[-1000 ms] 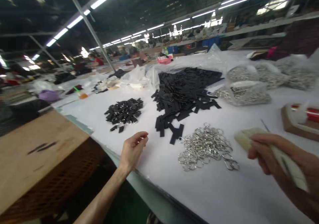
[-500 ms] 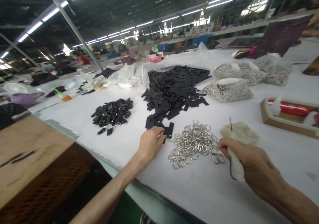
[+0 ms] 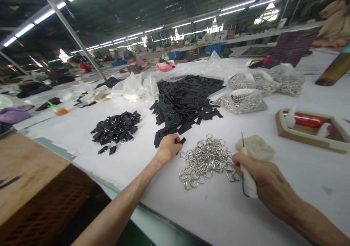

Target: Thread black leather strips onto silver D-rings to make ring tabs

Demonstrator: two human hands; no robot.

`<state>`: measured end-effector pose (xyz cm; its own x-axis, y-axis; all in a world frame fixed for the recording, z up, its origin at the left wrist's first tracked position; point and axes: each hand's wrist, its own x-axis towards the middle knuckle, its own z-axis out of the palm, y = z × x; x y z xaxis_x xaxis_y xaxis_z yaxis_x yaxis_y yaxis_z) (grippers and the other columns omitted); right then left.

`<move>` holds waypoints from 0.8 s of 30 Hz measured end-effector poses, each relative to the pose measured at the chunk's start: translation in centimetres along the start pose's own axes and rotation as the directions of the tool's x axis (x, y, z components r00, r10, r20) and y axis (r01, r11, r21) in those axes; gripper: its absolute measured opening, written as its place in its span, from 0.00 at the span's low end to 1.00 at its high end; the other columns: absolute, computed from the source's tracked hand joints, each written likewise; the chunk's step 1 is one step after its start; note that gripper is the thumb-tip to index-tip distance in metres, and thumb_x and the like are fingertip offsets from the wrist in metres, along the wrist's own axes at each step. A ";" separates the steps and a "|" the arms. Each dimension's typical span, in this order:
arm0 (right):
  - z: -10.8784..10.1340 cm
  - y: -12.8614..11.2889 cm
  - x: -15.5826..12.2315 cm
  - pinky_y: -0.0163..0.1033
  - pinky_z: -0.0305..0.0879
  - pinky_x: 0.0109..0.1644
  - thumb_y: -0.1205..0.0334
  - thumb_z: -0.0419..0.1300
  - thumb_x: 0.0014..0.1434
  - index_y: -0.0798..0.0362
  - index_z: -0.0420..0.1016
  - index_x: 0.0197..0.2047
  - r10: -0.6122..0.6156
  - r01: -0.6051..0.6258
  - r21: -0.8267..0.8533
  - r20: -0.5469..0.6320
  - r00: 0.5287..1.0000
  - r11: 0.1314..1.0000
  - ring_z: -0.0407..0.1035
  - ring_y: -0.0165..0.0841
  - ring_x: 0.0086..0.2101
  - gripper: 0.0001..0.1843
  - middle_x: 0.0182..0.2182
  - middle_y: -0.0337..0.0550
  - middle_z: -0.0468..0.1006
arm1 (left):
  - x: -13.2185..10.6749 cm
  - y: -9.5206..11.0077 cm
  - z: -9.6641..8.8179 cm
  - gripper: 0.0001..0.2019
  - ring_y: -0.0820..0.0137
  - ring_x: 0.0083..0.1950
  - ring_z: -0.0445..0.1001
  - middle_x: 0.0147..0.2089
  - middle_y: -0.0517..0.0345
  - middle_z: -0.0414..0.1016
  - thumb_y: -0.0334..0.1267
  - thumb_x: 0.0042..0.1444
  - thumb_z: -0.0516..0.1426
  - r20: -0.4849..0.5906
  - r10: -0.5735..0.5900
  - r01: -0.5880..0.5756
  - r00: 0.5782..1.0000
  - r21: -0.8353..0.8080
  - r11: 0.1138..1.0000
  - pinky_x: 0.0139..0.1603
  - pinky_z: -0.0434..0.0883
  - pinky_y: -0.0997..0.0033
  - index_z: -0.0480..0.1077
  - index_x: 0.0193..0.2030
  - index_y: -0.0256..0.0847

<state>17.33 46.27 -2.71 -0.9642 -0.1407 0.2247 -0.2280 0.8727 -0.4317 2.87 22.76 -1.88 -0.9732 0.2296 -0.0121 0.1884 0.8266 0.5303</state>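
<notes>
My left hand [image 3: 168, 147] pinches a small black strip [image 3: 182, 141] between thumb and fingers, just in front of the big heap of black strips [image 3: 188, 96]. My right hand [image 3: 257, 169] is closed around a white tool [image 3: 248, 182] with a thin dark tip pointing up and a dark wire-like piece along its side. The right fingertips are at the right edge of a pile of silver D-rings [image 3: 206, 158]; whether they pinch a ring I cannot tell. To the left lies a pile of black strips looped through rings [image 3: 116, 127].
Behind the right hand lies a pale flat lump [image 3: 255, 147]. Further right is a cardboard tray [image 3: 306, 136] with a red tube. Clear bags of rings [image 3: 243, 102] stand at the back right, near a bottle of brown liquid [image 3: 333, 69]. Another person's hands rest at the far right.
My left hand has taken hold of one black strip and drawn it off the loose strips. The right hand keeps the white tool beside the rings. The view has shifted slightly.
</notes>
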 end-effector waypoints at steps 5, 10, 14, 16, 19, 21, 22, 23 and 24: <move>-1.1 -0.5 0.0 0.33 0.49 0.26 0.68 0.49 0.55 0.51 0.61 0.28 0.010 -0.012 0.049 0.034 0.999 0.999 0.58 0.29 0.22 0.06 0.20 0.35 0.64 | -0.7 -0.1 -1.4 0.04 0.73 0.25 0.65 0.23 0.64 0.68 0.37 0.42 0.57 -0.040 0.002 -0.012 0.999 -0.252 0.968 0.25 0.62 0.76 0.68 0.25 0.39; -2.5 -0.6 0.5 0.32 0.51 0.28 0.69 0.52 0.57 0.52 0.62 0.32 0.010 -0.017 0.086 0.077 0.997 0.996 0.59 0.28 0.25 0.03 0.23 0.34 0.66 | -1.3 -0.2 -2.5 0.07 0.72 0.33 0.70 0.36 0.60 0.74 0.36 0.37 0.63 -0.160 -0.045 -0.048 0.986 -0.531 0.846 0.31 0.66 0.77 0.70 0.23 0.38; -2.1 -0.6 0.4 0.33 0.51 0.31 0.75 0.53 0.54 0.52 0.61 0.34 -0.050 0.052 -0.007 0.154 0.987 0.999 0.59 0.29 0.28 0.08 0.27 0.37 0.67 | -2.7 1.1 -2.6 0.07 0.72 0.30 0.72 0.25 0.63 0.73 0.36 0.42 0.62 -0.180 -0.082 -0.057 0.980 -0.657 0.752 0.28 0.68 0.79 0.67 0.27 0.40; -1.7 -0.8 0.5 0.34 0.50 0.31 0.76 0.53 0.54 0.52 0.60 0.32 -0.077 0.096 -0.092 0.188 0.979 0.991 0.57 0.30 0.28 0.09 0.26 0.37 0.65 | -3.4 2.4 -2.3 0.08 0.70 0.30 0.74 0.25 0.62 0.74 0.36 0.46 0.60 -0.132 -0.054 -0.064 0.990 -0.750 0.659 0.28 0.71 0.76 0.62 0.28 0.41; -1.3 -1.2 0.7 0.35 0.49 0.30 0.77 0.52 0.52 0.52 0.58 0.30 -0.097 0.148 -0.220 0.227 0.969 0.964 0.55 0.31 0.26 0.10 0.24 0.37 0.62 | -3.7 4.3 -1.5 0.10 0.64 0.28 0.76 0.26 0.58 0.76 0.36 0.47 0.60 -0.018 -0.007 -0.011 1.000 -0.831 0.555 0.22 0.73 0.71 0.59 0.30 0.41; -1.2 -1.5 0.8 0.35 0.48 0.29 0.78 0.52 0.51 0.52 0.57 0.31 -0.091 0.156 -0.255 0.248 0.964 0.954 0.55 0.31 0.26 0.11 0.24 0.37 0.62 | -3.5 5.1 -0.8 0.10 0.63 0.29 0.76 0.27 0.55 0.76 0.35 0.47 0.60 0.035 0.013 0.024 0.999 -0.862 0.506 0.22 0.74 0.70 0.60 0.31 0.40; -1.2 -1.6 0.8 0.35 0.48 0.29 0.78 0.52 0.50 0.52 0.57 0.31 -0.085 0.152 -0.255 0.256 0.963 0.955 0.55 0.31 0.26 0.12 0.24 0.37 0.62 | -3.3 5.4 -0.4 0.10 0.64 0.29 0.76 0.27 0.55 0.76 0.35 0.48 0.60 0.061 0.017 0.045 0.998 -0.879 0.475 0.23 0.75 0.70 0.60 0.31 0.40; -1.2 -1.7 0.8 0.35 0.48 0.29 0.79 0.51 0.50 0.52 0.57 0.32 -0.074 0.142 -0.253 0.261 0.963 0.957 0.56 0.31 0.26 0.12 0.25 0.37 0.62 | -3.2 5.6 0.0 0.09 0.65 0.30 0.76 0.27 0.55 0.76 0.34 0.48 0.59 0.094 0.025 0.074 0.995 -0.894 0.442 0.25 0.75 0.70 0.61 0.32 0.39; -1.1 -1.8 0.8 0.35 0.48 0.28 0.80 0.51 0.50 0.52 0.56 0.32 -0.061 0.129 -0.252 0.260 0.964 0.959 0.56 0.31 0.26 0.13 0.25 0.38 0.63 | -3.2 5.8 0.4 0.08 0.66 0.30 0.76 0.28 0.55 0.76 0.33 0.49 0.59 0.135 0.037 0.108 0.990 -0.907 0.407 0.28 0.76 0.70 0.62 0.32 0.39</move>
<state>17.12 45.16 -0.78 -0.9506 -0.3101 0.0160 -0.3084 0.9369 -0.1647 7.13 27.04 0.88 -0.9390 0.3268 -0.1067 -0.1484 -0.1053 0.9833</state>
